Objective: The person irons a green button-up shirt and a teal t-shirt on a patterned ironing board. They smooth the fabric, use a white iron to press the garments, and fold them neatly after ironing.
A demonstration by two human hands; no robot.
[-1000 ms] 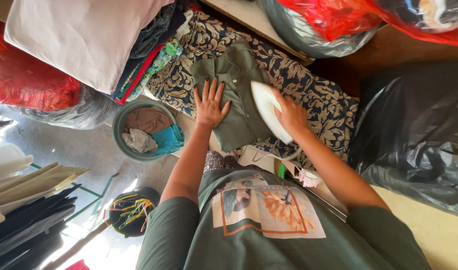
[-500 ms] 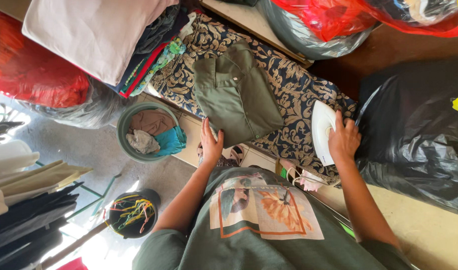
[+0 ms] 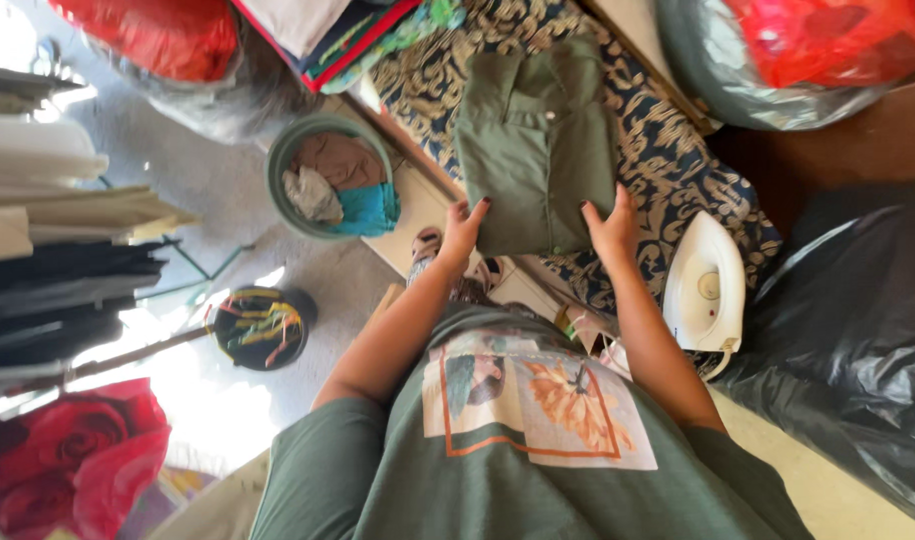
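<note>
Left hand fingers: the near left edge of the folded green shirt (image 3: 536, 140) is touched by the left hand (image 3: 462, 228), fingers spread flat, nothing gripped.
Right hand fingers: the near right edge is pressed by the right hand (image 3: 612, 225), fingers open, nothing held.
Shirt place: it is laid flat on the blue patterned cloth (image 3: 678, 170), between both hands.
Step in hand: the folded shirt seems to be squared up and smoothed.
Next move: a careful two-hand lift would be needed so the folds are kept.
Iron: the white iron (image 3: 705, 285) is set down just right of the right arm.
Green bucket (image 3: 278, 160): grey, brown and teal cloths are seen inside.
Dark round pot (image 3: 300, 305): bright tangled strings are seen inside.
Black bag (image 3: 858, 350): what is inside cannot be seen.
</note>
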